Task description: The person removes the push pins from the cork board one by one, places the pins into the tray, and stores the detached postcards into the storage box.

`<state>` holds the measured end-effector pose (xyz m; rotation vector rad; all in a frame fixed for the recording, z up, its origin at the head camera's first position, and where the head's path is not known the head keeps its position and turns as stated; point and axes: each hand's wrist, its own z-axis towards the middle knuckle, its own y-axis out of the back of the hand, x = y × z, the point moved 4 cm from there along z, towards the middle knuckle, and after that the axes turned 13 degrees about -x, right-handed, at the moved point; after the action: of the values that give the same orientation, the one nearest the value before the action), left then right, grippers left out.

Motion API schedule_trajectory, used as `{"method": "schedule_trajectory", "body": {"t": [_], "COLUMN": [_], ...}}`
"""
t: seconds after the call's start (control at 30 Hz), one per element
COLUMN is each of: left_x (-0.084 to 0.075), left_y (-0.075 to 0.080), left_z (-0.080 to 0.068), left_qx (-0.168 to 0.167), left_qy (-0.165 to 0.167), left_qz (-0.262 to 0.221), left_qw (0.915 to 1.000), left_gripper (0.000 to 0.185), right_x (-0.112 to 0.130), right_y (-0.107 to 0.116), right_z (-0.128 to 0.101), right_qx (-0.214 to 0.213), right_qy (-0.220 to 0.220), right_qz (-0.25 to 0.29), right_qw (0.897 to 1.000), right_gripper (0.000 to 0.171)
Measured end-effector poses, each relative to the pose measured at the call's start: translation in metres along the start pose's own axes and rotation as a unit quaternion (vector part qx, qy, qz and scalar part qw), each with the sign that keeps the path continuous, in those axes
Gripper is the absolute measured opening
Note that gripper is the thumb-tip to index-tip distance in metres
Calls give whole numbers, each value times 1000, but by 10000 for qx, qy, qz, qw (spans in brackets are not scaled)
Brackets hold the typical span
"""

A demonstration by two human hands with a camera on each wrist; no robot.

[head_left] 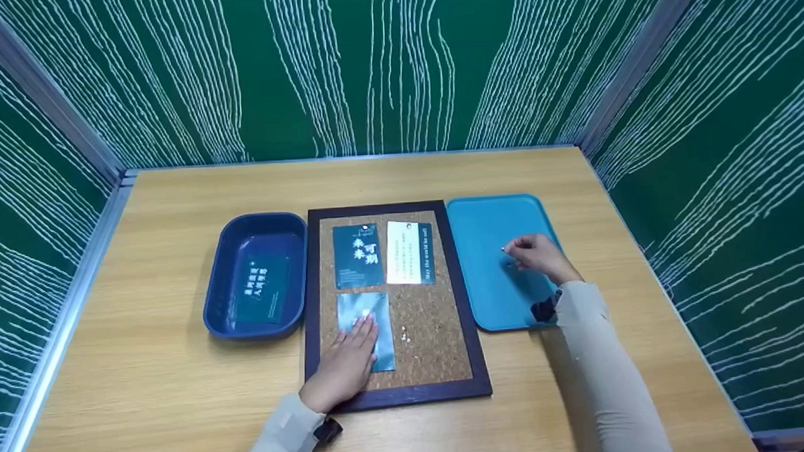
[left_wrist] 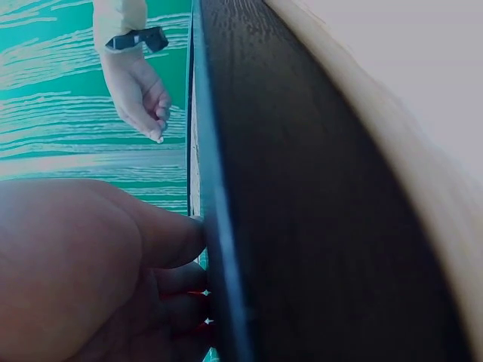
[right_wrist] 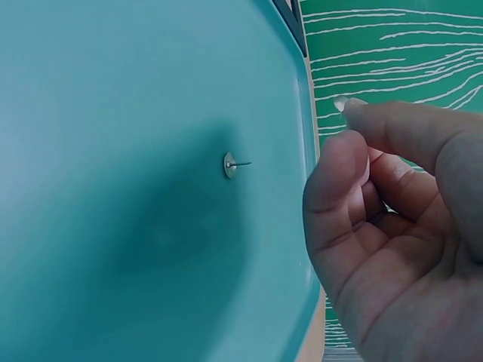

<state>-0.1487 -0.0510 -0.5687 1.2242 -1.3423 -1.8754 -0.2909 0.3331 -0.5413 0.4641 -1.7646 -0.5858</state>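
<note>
My left hand (head_left: 348, 361) lies with fingers extended on a glossy blue-green card (head_left: 384, 350), pressing it against the corkboard (head_left: 433, 359). Over the turquoise tray (head_left: 478, 303), my right hand (head_left: 540, 256) pinches a thumbtack (right_wrist: 341, 102) between thumb and fingertip. Another thumbtack (right_wrist: 229, 164) rests on the tray with its pin sticking up. At the top of the board, a dark green card (head_left: 350, 268) and a white card (head_left: 403, 259) hang side by side, each with a tack near its upper edge.
Left of the board stands a deep blue basin (head_left: 219, 279) with a green card (head_left: 271, 304) inside. A dark wooden frame (head_left: 478, 387) edges the corkboard. Small bright spots show on the cork beside the pressed card. Green patterned panels (head_left: 396, 72) surround the wooden table (head_left: 147, 395).
</note>
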Motion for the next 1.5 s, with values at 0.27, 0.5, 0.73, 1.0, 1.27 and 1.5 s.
{"method": "schedule_trajectory", "body": {"t": [0.27,0.5,0.73,1.0,1.27,1.5], "left_x": [0,-1,-1,-1,-1,-2], "left_y": [0,1,1,1,2,2], "left_z": [0,0,0,0,0,0], "left_qx": [5,-115,-122,-129,-116,-73], "left_qy": [-13,-166,-180,-167,-157,-116], "left_qz": [-54,76,118,102,75,34], "left_qw": [10000,9998,9997,9997,9998,9999], "left_gripper": [54,53,52,53,53,53], "right_x": [1,0,-2,-2,-3,-2], "right_y": [0,2,1,1,1,0], "right_z": [-1,-1,-2,-2,-1,-3], "right_qx": [44,-24,-73,-166,-179,-142], "right_qy": [6,70,68,88,15,31], "right_qz": [13,55,78,4,-20,144], "right_qw": [10000,10000,9999,9998,9998,9998], "right_gripper": [38,36,34,33,34,35]}}
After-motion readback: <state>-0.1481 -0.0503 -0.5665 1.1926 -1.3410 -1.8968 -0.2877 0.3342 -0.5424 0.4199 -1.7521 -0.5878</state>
